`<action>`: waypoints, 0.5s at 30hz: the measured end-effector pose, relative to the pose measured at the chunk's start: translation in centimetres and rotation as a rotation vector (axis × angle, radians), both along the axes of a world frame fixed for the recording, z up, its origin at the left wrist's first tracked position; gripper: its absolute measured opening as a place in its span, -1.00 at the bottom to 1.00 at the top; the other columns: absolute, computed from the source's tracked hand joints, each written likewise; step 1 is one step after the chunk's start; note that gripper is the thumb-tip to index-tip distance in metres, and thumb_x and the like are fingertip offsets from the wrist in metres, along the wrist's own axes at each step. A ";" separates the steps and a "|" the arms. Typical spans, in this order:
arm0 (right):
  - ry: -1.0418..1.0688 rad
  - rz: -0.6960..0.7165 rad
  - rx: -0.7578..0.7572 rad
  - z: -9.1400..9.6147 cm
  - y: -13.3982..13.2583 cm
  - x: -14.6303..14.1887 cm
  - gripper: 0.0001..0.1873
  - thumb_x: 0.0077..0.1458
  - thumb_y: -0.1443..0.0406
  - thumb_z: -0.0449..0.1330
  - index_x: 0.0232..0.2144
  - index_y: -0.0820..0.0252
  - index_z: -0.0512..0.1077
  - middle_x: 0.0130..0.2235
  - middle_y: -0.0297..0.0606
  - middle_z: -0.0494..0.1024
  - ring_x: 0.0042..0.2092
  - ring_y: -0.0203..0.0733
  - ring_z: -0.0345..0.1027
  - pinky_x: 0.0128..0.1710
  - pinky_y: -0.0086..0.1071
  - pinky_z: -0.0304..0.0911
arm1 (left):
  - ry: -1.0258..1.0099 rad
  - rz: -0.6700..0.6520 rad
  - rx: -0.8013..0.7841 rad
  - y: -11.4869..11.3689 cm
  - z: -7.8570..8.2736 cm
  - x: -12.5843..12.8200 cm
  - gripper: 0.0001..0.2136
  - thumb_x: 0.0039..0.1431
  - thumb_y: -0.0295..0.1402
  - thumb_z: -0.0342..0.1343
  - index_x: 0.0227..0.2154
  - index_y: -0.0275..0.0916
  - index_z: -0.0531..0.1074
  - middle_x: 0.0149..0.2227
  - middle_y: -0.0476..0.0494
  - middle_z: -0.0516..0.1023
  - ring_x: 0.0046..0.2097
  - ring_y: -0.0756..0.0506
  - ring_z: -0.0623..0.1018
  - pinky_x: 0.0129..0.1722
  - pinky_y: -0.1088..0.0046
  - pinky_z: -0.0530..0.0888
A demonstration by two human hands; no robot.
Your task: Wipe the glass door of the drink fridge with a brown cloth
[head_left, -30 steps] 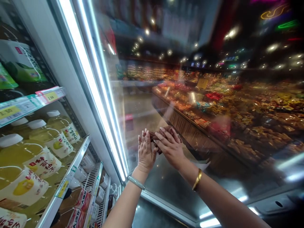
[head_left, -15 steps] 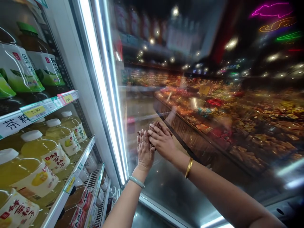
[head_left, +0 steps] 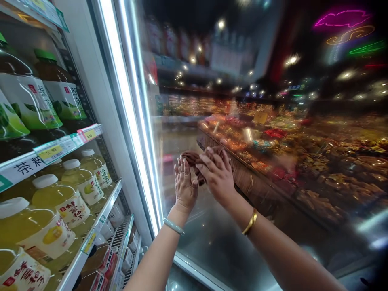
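Wiping step: our spread right hand (head_left: 216, 178) presses cloth (head_left: 190, 157) on glass door (head_left: 212, 242), open left hand (head_left: 184, 190) flat beside; next stroke, we think, needs even pressure.

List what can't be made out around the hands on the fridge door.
Head view:
- cloth: mostly covered by the right hand, shape unclear.
- left hand: palm faces away; contact with cloth hidden.
- shop goods through the glass door: blurred.
- bottles at left edge: cut off.
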State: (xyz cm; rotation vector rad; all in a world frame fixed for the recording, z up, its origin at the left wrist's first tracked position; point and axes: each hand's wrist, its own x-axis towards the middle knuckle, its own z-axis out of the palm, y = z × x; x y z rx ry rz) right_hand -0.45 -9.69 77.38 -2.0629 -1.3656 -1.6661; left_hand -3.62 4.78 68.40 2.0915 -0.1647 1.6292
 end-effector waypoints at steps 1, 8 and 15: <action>-0.006 0.015 -0.040 -0.5 0.0 0.0 -0.76 0.32 0.28 0.21 0.00 0.06 0.55 0.24 -0.33 0.53 0.45 -0.10 0.07 0.57 -0.05 -0.34 | -0.001 -0.008 -0.010 -0.3 -0.2 0.1 -0.33 0.47 0.06 -0.38 0.51 -0.14 -0.22 0.52 -0.27 -0.02 0.54 -0.17 -0.05 0.52 0.05 -0.08; -0.017 0.008 -0.046 2.8 -1.2 0.2 -0.76 0.33 0.23 0.19 -0.01 0.03 0.55 0.28 -0.36 0.49 0.42 -0.04 0.12 0.56 0.00 -0.33 | 0.000 -0.022 -0.052 -1.6 0.5 1.0 -0.29 0.46 0.08 -0.37 0.51 -0.18 -0.22 0.53 -0.27 -0.10 0.55 -0.17 -0.13 0.52 0.09 -0.15; 0.082 -0.056 0.067 -1.1 -6.1 -1.2 -0.75 0.33 0.25 0.19 0.01 -0.07 0.55 0.27 -0.44 0.49 0.44 -0.07 0.09 0.56 0.04 -0.30 | -0.044 -0.102 0.044 -4.7 2.3 1.0 -0.29 0.46 0.07 -0.35 0.51 -0.22 -0.23 0.53 -0.29 -0.07 0.55 -0.21 -0.10 0.52 0.07 -0.12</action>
